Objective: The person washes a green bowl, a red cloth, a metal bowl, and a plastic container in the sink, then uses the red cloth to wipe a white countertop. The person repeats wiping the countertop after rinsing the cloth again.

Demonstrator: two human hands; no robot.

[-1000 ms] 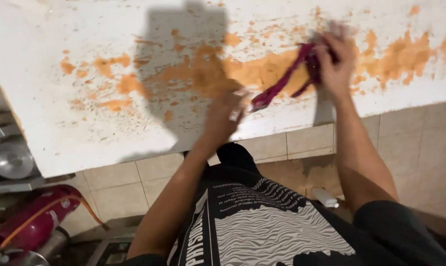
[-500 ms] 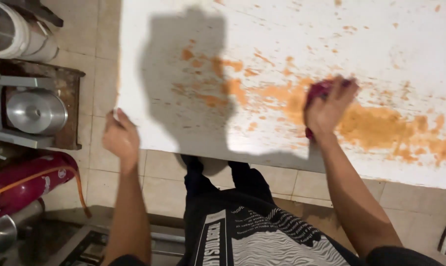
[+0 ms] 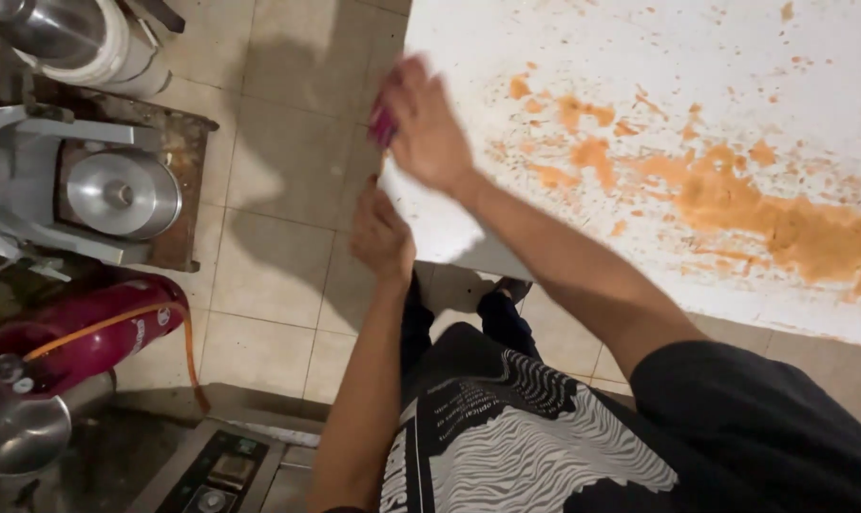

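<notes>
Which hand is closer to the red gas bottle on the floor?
Left. The left hand hangs off the table's corner, nearer the red gas bottle. The right hand is higher, over the table edge.

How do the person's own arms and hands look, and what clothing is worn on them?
Both arms are bare from the hands up to the short sleeves. The left hand and right hand wear no gloves; no rings or watch can be made out. The black short sleeve belongs to a black T-shirt with a white wavy-line print.
</notes>
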